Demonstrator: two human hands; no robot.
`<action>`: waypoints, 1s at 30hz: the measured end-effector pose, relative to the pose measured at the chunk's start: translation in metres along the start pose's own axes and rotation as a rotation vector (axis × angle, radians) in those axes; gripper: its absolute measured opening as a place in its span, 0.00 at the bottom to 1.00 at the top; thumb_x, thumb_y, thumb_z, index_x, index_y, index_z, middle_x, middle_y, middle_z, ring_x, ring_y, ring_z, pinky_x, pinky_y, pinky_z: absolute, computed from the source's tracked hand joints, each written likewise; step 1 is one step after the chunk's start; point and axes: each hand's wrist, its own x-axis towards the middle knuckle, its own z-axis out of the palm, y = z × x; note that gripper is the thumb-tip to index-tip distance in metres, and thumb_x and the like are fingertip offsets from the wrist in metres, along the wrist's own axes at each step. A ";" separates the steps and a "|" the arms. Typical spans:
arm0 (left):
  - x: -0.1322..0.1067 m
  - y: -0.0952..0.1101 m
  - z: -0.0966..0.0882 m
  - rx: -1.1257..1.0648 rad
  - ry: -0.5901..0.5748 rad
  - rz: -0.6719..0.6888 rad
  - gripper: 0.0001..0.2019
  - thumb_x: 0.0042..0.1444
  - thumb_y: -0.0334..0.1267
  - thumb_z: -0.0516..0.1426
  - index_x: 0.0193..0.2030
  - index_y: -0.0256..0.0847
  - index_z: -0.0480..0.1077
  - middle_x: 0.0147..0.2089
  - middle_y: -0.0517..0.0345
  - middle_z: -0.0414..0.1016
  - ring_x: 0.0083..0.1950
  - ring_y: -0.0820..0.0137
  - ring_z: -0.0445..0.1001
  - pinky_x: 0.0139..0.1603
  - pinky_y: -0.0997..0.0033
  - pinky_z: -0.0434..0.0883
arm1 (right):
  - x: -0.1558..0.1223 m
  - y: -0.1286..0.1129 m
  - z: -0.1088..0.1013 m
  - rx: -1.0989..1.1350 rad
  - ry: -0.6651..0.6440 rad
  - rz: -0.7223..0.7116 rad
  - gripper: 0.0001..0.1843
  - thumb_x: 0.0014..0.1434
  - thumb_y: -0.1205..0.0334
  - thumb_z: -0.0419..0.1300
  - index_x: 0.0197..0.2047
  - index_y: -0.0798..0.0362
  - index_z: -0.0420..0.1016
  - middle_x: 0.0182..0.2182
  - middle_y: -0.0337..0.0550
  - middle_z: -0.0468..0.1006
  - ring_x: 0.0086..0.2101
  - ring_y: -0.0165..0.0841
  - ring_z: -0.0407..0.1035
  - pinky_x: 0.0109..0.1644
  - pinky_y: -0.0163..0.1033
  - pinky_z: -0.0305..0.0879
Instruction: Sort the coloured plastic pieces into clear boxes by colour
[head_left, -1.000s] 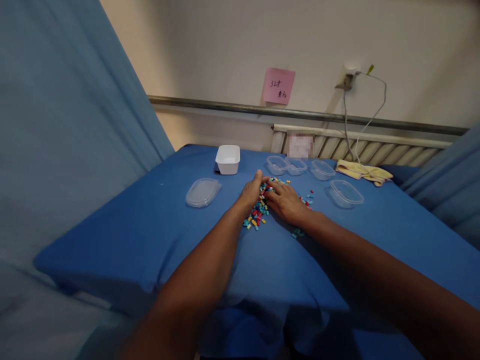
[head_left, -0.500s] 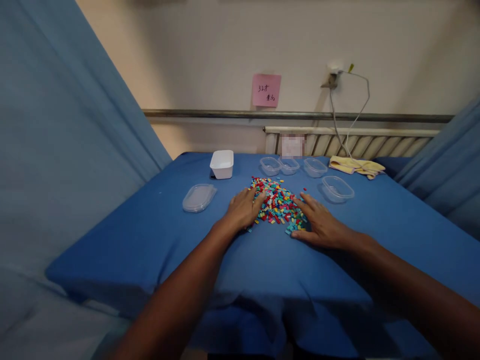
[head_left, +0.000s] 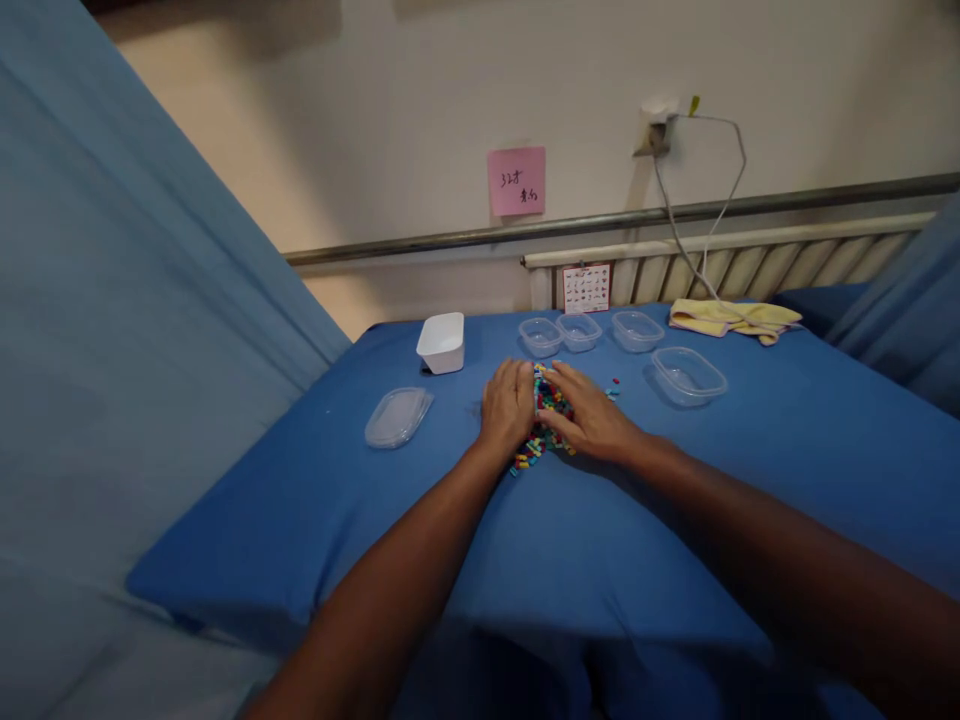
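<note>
A heap of small toy bricks [head_left: 553, 400] in red, yellow, teal and other colours lies in the middle of the blue-covered table. My left hand [head_left: 509, 402] presses against the heap's left side, its fingers stretched out and pointing away from me. On the other side my right hand [head_left: 591, 412] curves around the bricks with its fingers extended and the thumb nearer to me. Much of the heap is hidden between my palms. Several bricks spill out on the near side below my hands, and a few lie apart beyond my right fingers.
A white plastic tub [head_left: 442, 345] and stacked clear lids [head_left: 399, 417] are on the left. Several clear containers, one nearest right [head_left: 688, 378], stand toward the back. A yellow cloth [head_left: 731, 318] lies at the back right, under a hanging cable [head_left: 679, 235]. Blue curtains flank the table.
Both hands have moved inward toward each other, squeezing the spread bricks into a narrower, taller heap. The view has tilted slightly.
</note>
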 end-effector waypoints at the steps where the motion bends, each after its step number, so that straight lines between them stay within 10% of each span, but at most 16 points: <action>1: 0.008 -0.005 -0.004 -0.030 0.004 0.009 0.33 0.80 0.55 0.38 0.67 0.40 0.76 0.78 0.42 0.70 0.83 0.58 0.61 0.86 0.53 0.52 | 0.000 0.008 -0.009 0.013 0.040 0.055 0.35 0.77 0.40 0.55 0.78 0.51 0.68 0.79 0.60 0.63 0.77 0.51 0.57 0.81 0.63 0.52; 6: 0.060 -0.046 -0.014 -0.124 -0.163 -0.063 0.37 0.77 0.66 0.41 0.51 0.40 0.82 0.64 0.41 0.83 0.74 0.49 0.73 0.81 0.49 0.61 | 0.009 0.050 -0.031 0.035 0.037 0.388 0.36 0.80 0.36 0.44 0.65 0.54 0.80 0.66 0.62 0.79 0.73 0.56 0.64 0.79 0.62 0.55; 13: 0.101 -0.056 0.013 -0.242 -0.449 0.008 0.41 0.72 0.72 0.42 0.55 0.44 0.85 0.64 0.50 0.85 0.72 0.49 0.76 0.80 0.52 0.65 | 0.062 0.059 0.006 0.112 -0.089 0.350 0.35 0.79 0.34 0.46 0.66 0.51 0.79 0.67 0.55 0.80 0.69 0.51 0.70 0.77 0.57 0.60; 30: 0.031 -0.020 -0.034 -0.314 -0.473 0.291 0.37 0.78 0.64 0.41 0.54 0.37 0.83 0.57 0.47 0.86 0.63 0.52 0.80 0.73 0.51 0.72 | 0.041 -0.002 -0.015 0.326 -0.146 0.015 0.34 0.81 0.37 0.45 0.69 0.47 0.80 0.67 0.49 0.81 0.68 0.49 0.73 0.76 0.60 0.64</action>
